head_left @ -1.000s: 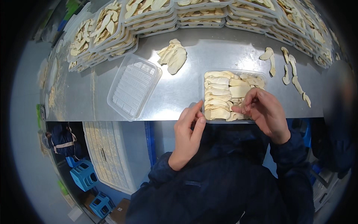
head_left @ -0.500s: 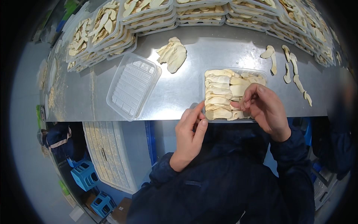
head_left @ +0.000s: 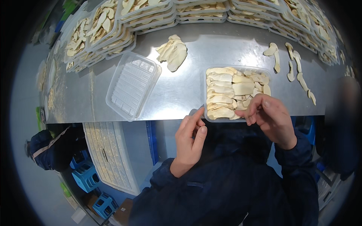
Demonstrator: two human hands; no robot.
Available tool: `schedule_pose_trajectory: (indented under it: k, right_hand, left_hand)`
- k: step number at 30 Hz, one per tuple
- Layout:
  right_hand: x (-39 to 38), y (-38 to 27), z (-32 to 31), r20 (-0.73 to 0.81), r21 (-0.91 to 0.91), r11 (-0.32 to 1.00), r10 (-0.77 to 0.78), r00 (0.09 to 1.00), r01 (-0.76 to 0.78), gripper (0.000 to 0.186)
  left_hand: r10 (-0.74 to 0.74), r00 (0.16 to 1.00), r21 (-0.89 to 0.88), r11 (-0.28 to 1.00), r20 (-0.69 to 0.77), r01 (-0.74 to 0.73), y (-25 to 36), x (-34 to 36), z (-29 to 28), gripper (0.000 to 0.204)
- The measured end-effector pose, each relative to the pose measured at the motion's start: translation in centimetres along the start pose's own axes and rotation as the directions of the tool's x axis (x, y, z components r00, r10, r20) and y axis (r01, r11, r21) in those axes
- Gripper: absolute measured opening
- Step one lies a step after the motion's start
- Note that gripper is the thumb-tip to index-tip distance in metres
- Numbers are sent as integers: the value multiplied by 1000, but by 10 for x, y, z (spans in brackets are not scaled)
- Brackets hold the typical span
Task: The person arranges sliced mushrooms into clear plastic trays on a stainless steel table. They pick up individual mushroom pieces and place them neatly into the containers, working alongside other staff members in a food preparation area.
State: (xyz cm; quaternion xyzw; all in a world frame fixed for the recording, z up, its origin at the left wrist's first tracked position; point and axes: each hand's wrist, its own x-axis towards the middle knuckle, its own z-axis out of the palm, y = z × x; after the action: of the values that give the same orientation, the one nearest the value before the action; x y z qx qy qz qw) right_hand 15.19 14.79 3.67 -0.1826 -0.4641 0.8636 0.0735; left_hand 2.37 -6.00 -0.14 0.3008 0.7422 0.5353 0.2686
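Observation:
A clear plastic tray (head_left: 206, 88) near the table's front edge holds pale dried mushroom slices (head_left: 220, 90). On its left side the slices lie in a neat overlapping row; a broad slice (head_left: 243, 88) sits in the middle, with looser pieces to the right. My left hand (head_left: 189, 141) is open, forefinger stretched to the tray's near left corner and thumb apart. Over the tray's near right part is my right hand (head_left: 272, 119), its fingers loosely bent and apart. One fingertip touches the slices at the near edge, and I see nothing held in it.
An empty clear tray (head_left: 130, 86) lies to the left, beside a pile of slices (head_left: 172, 52). Several single slices (head_left: 299, 75) lie at the right. Stacked filled trays (head_left: 151, 17) line the back. A person (head_left: 52, 148) and blue stools (head_left: 86, 176) are at lower left.
My right hand has drawn slightly back toward me, uncovering more slices on the tray's right side. My left hand has shifted slightly left. The person at lower left has moved further into view.

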Motion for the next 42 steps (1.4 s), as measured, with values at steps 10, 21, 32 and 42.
schedule_pose_trajectory:
  k: [10,21,32,42]
  right_hand:
    - [-12,-13,-19,92,-983,125,-295,951,133,22]
    - [5,-3,-9,236,-972,-35,-198,951,234,12]
    - [17,-18,-12,306,-937,-189,-43,951,293,7]
    - [16,-18,-7,250,-967,-79,-87,964,243,8]
  left_hand:
    - [387,920,404,834,56,-376,-11,25,14,48]
    - [388,918,367,844,89,-392,-13,34,20,50]
    - [416,907,329,849,68,-414,-14,38,23,53]
    - [354,935,324,881,34,-345,-6,30,11,49]
